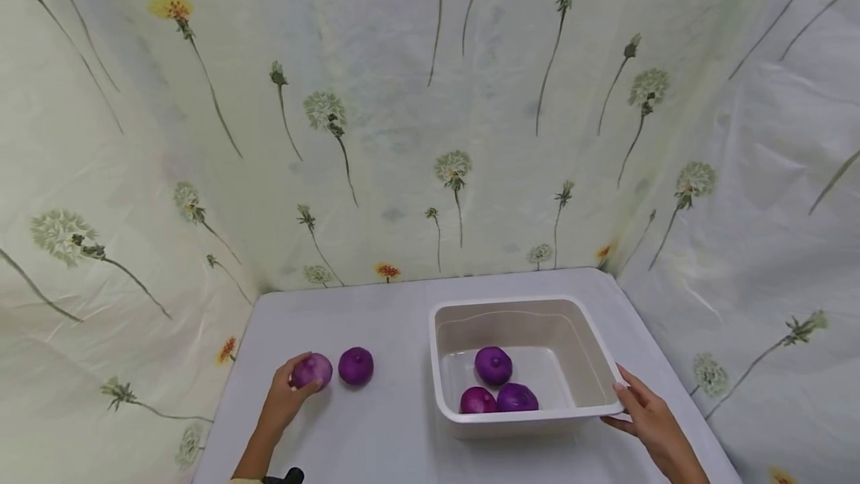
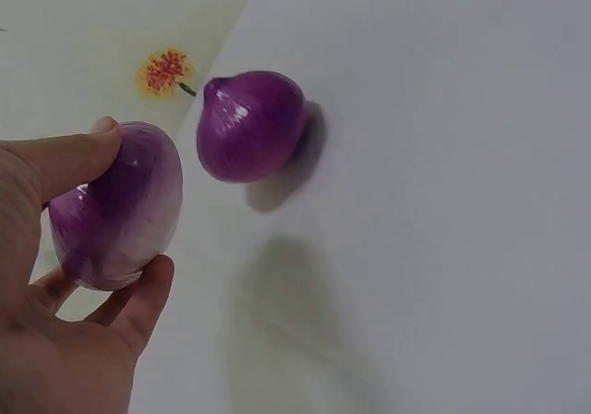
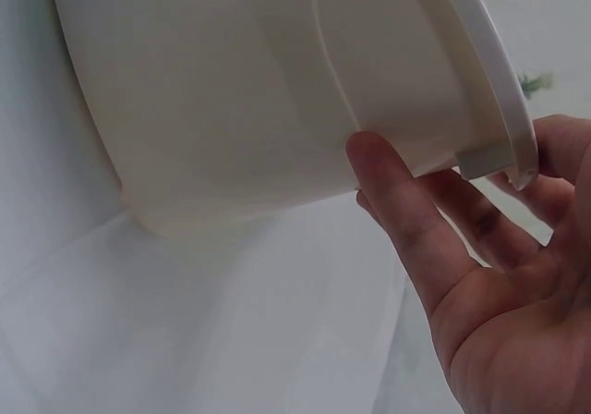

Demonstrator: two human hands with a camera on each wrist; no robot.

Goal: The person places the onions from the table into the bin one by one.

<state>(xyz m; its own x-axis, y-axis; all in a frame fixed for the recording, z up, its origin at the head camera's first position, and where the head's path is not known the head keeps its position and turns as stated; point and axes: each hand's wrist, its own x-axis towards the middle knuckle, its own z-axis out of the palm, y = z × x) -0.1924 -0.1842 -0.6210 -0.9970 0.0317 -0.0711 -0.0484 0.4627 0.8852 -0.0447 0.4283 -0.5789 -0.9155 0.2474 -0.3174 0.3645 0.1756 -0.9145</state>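
My left hand (image 1: 285, 394) grips a red onion (image 1: 313, 371), purple with a paler, whitish side. In the left wrist view the thumb lies over the top of this onion (image 2: 125, 206) and the fingers are beneath it. Just to its right, a darker purple onion (image 1: 356, 366) sits on the table. On the right, my right hand (image 1: 648, 417) holds the rim of a white plastic tub (image 1: 517, 417) at its near right corner. The right wrist view shows fingers (image 3: 416, 225) against the tub's outer wall, below the rim. Three purple onions (image 1: 493, 365) lie inside the tub.
A white-covered table (image 1: 396, 424) carries everything. Its back and sides are enclosed by a pale curtain (image 1: 390, 133) printed with dandelions. A small black object (image 1: 293, 476) shows by the left wrist.
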